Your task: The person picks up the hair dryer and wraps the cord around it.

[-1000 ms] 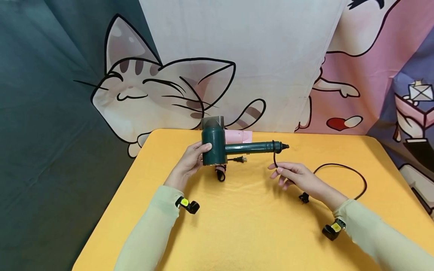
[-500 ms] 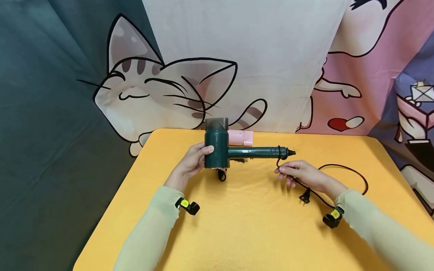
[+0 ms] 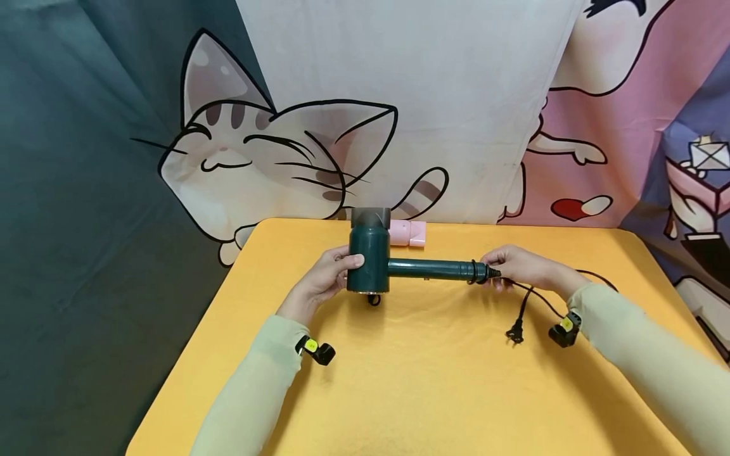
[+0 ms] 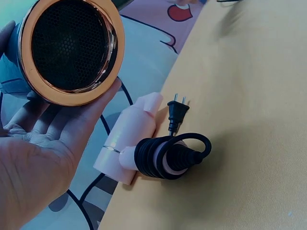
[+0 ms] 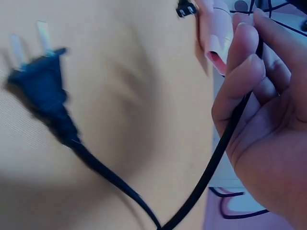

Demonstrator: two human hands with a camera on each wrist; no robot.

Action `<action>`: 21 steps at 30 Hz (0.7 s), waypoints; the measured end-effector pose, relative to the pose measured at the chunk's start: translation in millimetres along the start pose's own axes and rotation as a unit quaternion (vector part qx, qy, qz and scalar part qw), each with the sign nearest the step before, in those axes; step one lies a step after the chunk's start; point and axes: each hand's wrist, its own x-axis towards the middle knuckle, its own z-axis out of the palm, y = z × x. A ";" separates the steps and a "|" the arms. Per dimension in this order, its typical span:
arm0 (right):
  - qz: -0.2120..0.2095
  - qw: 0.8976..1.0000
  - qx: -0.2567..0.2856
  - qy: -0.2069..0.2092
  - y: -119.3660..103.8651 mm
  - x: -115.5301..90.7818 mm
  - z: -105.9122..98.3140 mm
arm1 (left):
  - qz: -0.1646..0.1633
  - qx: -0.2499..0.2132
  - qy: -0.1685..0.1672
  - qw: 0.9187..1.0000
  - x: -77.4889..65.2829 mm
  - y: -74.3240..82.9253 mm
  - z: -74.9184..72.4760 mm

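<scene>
A dark green hair dryer (image 3: 368, 253) is held above the table by my left hand (image 3: 325, 277), its handle pointing right. My thumb lies on the front of its barrel. In the left wrist view the copper-rimmed grille (image 4: 67, 45) faces the camera. At the handle's end my right hand (image 3: 521, 266) pinches the black cord (image 5: 218, 153) between thumb and fingers. A turn of cord loops round the handle's tip. The two-pin plug (image 5: 43, 91) dangles below that hand. Behind the green dryer lies a pink hair dryer (image 4: 127, 136), its black cord wound round its handle.
A yellow cloth covers the table (image 3: 433, 380). The pink dryer's plug (image 4: 177, 112) lies beside it on the cloth. A curtain (image 3: 456, 95) printed with a cartoon cat hangs behind the table's back edge.
My right hand has moved up and right to the tip of the handle, drawing the cord round it. The green dryer has shifted slightly right and down in my left hand.
</scene>
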 end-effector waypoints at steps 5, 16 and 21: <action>-0.011 0.997 -0.077 -0.018 -20.8 5.5 -7.9 | -0.006 0.026 -0.008 1.000 -0.2 -1.3 0.1; -0.006 0.985 -0.172 -0.028 -66.0 10.2 -8.8 | -0.007 0.043 -0.006 0.999 0.6 -5.7 -2.1; -0.009 0.980 -0.198 -0.028 -77.4 8.8 -6.8 | -0.006 0.046 0.002 0.999 1.6 -7.9 -3.1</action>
